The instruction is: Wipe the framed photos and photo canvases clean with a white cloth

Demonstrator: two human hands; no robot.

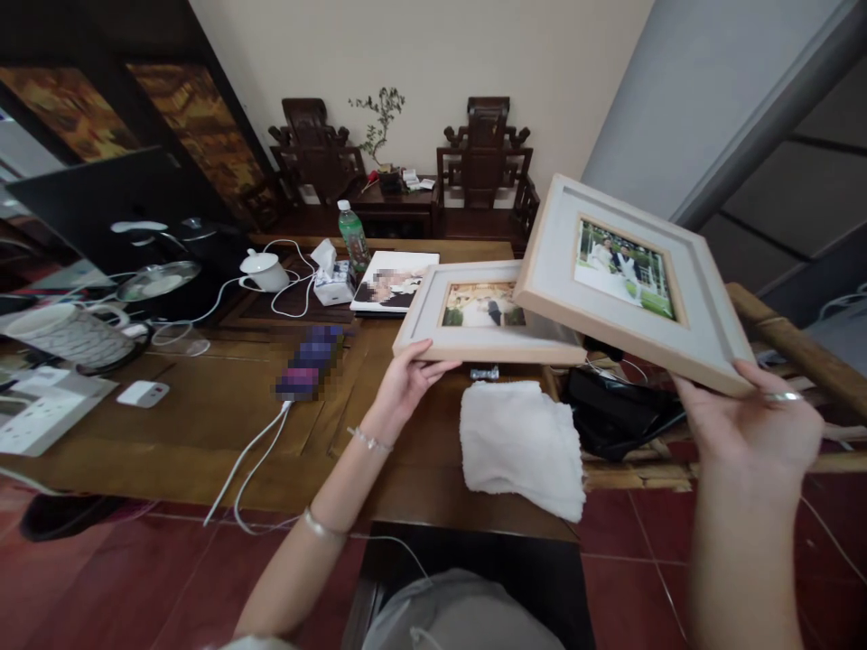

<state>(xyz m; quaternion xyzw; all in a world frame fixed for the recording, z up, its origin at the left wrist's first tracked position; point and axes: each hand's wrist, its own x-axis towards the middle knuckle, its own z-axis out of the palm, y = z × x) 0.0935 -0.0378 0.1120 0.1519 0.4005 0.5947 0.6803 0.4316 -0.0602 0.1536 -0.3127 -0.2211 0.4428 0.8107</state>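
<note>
My right hand (pixel 751 424) grips the lower right corner of a light-wood picture frame (pixel 704 298) with a wide pale mat and a photo of a couple outdoors. This frame is raised and tilted, its lower left corner overlapping a second picture frame (pixel 424 316). My left hand (pixel 413 379) holds that second one by its lower left edge, thumb on the front and fingers beneath. Its photo also shows a couple; its right part is hidden behind the first frame. Just below them a folded white towel (pixel 521 447) lies on the wooden table (pixel 379 433).
Left of my hands are a phone (pixel 308 361) with a white cable, a white adapter (pixel 142 394), a power strip (pixel 47 415) and mugs. Behind stand a tissue box (pixel 334 284), a green bottle (pixel 352 233) and a photo book (pixel 393 282). A black bag (pixel 616 415) is at right.
</note>
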